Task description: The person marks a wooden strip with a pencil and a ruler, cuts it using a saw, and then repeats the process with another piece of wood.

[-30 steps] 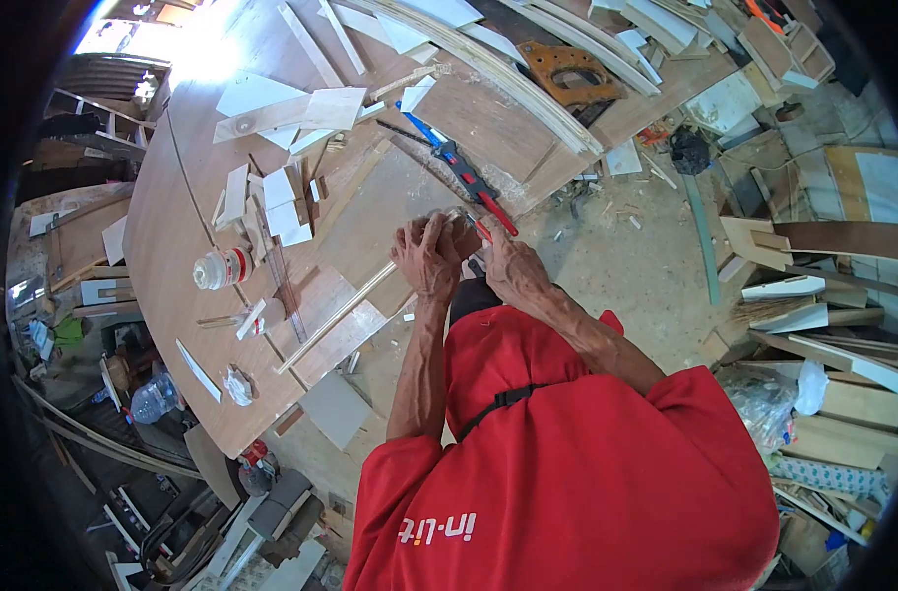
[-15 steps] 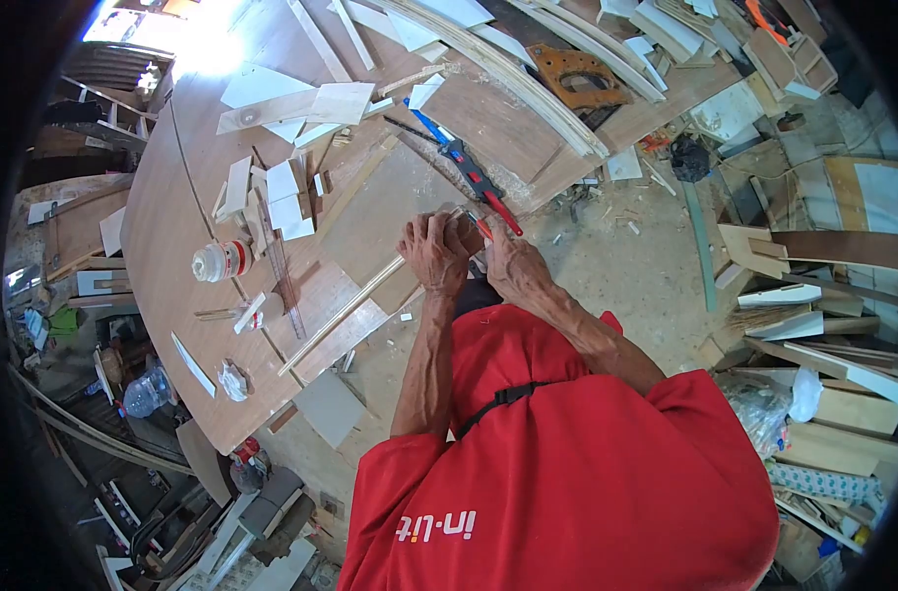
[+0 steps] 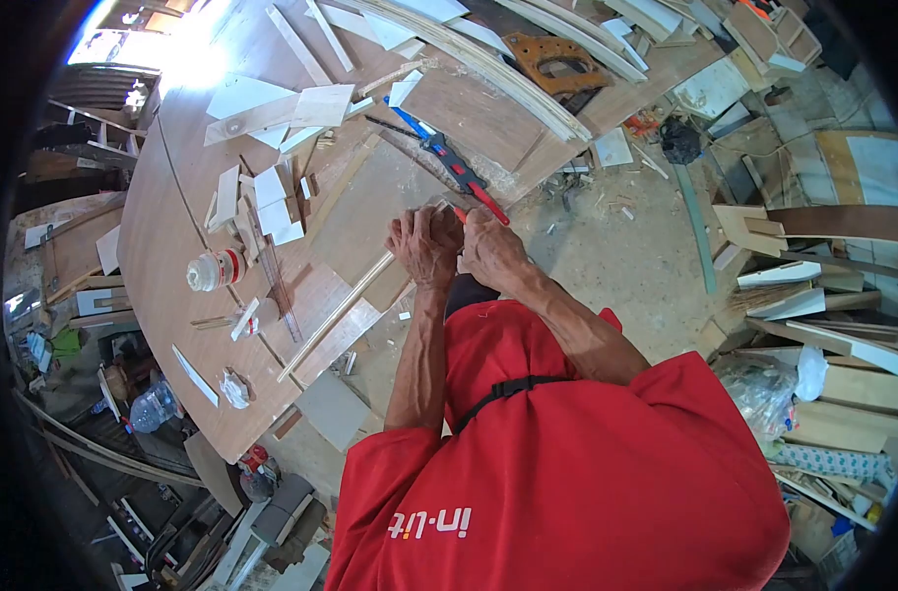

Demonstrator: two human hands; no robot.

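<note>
My left hand (image 3: 426, 246) is closed over the end of a thin wooden strip (image 3: 339, 313), which runs down and left across the table edge. Close beside it, my right hand (image 3: 493, 254) is closed around a small tool (image 3: 460, 214) with a red handle; its working end is mostly hidden between the hands. Just beyond my hands, a blue, black and red tool (image 3: 456, 165) lies on the wooden table (image 3: 163, 325). A thin dark blade (image 3: 405, 133) lies next to it.
White and brown offcuts (image 3: 275, 202), a jar (image 3: 216, 269) and a clear ruler (image 3: 280, 286) lie on the table's left side. Long strips (image 3: 498, 74) and an orange-brown saw handle (image 3: 555, 64) are at the back. Stacked boards (image 3: 848, 345) stand at the right.
The whole view has shifted slightly, so the table and tools appear a little further left and up. Both hands keep nearly the same pose and hold.
</note>
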